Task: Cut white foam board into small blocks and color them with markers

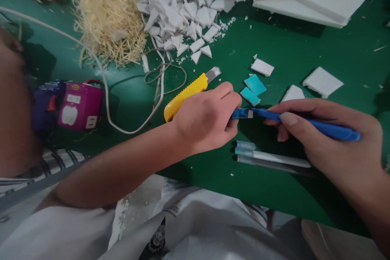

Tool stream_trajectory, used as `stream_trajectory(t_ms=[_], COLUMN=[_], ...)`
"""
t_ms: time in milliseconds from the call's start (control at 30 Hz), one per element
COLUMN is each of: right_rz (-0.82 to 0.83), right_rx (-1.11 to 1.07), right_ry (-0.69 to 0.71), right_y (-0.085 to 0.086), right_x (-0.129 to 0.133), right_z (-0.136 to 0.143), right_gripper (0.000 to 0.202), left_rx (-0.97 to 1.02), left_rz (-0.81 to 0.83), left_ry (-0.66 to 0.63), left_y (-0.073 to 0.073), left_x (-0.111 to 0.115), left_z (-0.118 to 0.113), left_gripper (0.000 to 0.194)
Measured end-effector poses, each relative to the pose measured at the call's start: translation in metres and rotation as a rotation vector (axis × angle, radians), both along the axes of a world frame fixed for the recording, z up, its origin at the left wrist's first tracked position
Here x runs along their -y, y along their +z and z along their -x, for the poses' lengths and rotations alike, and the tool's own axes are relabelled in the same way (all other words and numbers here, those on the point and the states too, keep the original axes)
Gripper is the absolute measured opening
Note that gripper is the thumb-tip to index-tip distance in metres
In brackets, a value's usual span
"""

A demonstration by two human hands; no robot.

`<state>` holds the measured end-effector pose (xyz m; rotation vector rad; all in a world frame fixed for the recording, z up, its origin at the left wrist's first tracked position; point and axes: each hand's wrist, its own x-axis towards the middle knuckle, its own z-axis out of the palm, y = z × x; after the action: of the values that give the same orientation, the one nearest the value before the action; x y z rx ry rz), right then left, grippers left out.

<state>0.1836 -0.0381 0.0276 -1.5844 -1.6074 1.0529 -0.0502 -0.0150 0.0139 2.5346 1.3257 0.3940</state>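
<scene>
My left hand [210, 115] is closed on a small foam piece [243, 113] whose visible face is coloured dark blue, with a white end. In my right hand [338, 142] is a blue marker pen [319, 127], its tip at the end of that piece. Just beyond lie two turquoise-coloured pieces [255, 85] and a small white foam block [262, 67]. A yellow box cutter [186, 95] with its blade out lies behind my left hand. Nearer me, several capped markers [274, 157] lie side by side, partly shaded by my right hand.
A heap of white foam scraps [183, 18] and stacked foam sheets [304, 2] fill the back. Pale wood shavings [108, 16] stand at back left. A white cable [105, 85] loops past a pink multi-socket adapter [81, 105]. Another person's arm [15, 109] is at far left.
</scene>
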Motion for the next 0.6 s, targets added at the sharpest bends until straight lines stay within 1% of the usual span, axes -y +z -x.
stream_trajectory(t_ms=[67, 133, 200, 267, 333, 400, 500, 600], right_rz=[-0.003, -0.043, -0.063, -0.028, -0.001, -0.018, -0.03, -0.011], right_rx=[-0.005, -0.034, -0.051, -0.038, -0.021, -0.012, -0.006, -0.022], right_ry=[0.01, 0.034, 0.026, -0.007, 0.004, 0.03, -0.014, -0.007], right_y=[-0.0012, -0.0025, -0.0031, -0.0025, -0.0012, -0.0002, -0.0004, -0.0019], right_x=[-0.0007, -0.0018, -0.003, -0.0037, -0.0034, -0.0024, -0.001, -0.0009], right_z=[-0.0007, -0.0011, -0.0011, -0.0008, -0.0006, -0.0005, 0.0001, 0.001], right_gripper=[0.007, 0.013, 0.01, 0.006, 0.009, 0.014, 0.006, 0.01], left_rx=[-0.001, -0.004, -0.007, -0.009, -0.011, -0.008, 0.003, 0.011], left_rz=[0.003, 0.01, 0.012, 0.009, 0.009, 0.008, -0.005, -0.012], left_ry=[-0.003, -0.002, 0.001, 0.0, -0.001, -0.002, 0.0, -0.002], left_y=[-0.0001, -0.0002, -0.0002, -0.0002, -0.0002, -0.0005, -0.0012, -0.0016], left_x=[-0.0002, -0.0003, -0.0004, -0.0003, -0.0002, 0.0, 0.0, -0.0004], left_z=[-0.0003, -0.0007, -0.0009, -0.0006, -0.0001, 0.0004, 0.0006, 0.0005], left_gripper=[0.011, 0.011, 0.01, 0.011, 0.011, 0.011, 0.011, 0.012])
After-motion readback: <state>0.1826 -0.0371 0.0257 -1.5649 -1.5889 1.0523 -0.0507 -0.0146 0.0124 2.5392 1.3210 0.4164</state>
